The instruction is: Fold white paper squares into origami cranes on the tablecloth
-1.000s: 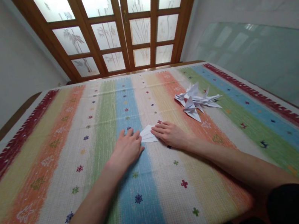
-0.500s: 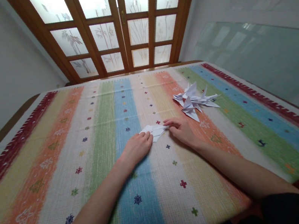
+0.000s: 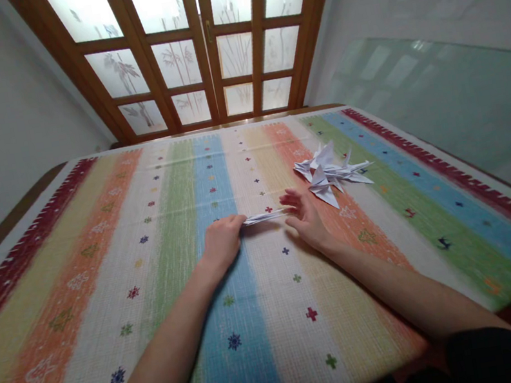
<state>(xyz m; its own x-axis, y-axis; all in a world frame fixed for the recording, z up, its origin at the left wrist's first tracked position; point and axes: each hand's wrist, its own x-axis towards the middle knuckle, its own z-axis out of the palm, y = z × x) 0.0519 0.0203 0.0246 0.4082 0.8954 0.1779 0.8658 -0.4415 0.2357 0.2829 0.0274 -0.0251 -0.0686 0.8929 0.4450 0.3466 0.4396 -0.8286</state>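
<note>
One folded white paper point(image 3: 264, 217) is now presenting its narrow edge, no longer showing the broad face visible half a second earlier. A shadow is falling on the striped tablecloth point(image 3: 247, 376) just below the fingers, suggesting that the sheet is being held off the surface; handling appears to be passing from pressing flat to working in the air. The left hand point(image 3: 223, 241) is pinching the paper's near end at its fingertips, its knuckles facing up. The right hand point(image 3: 308, 220) is holding its fingers parted, the thumb lying below the paper's far tip and the other fingers curling above it; whether they are touching it cannot be told. The paper is lying between both sets of fingertips. Beyond the right fingers, several folded paper birds point(image 3: 324, 173) are resting clustered on the cloth.
</note>
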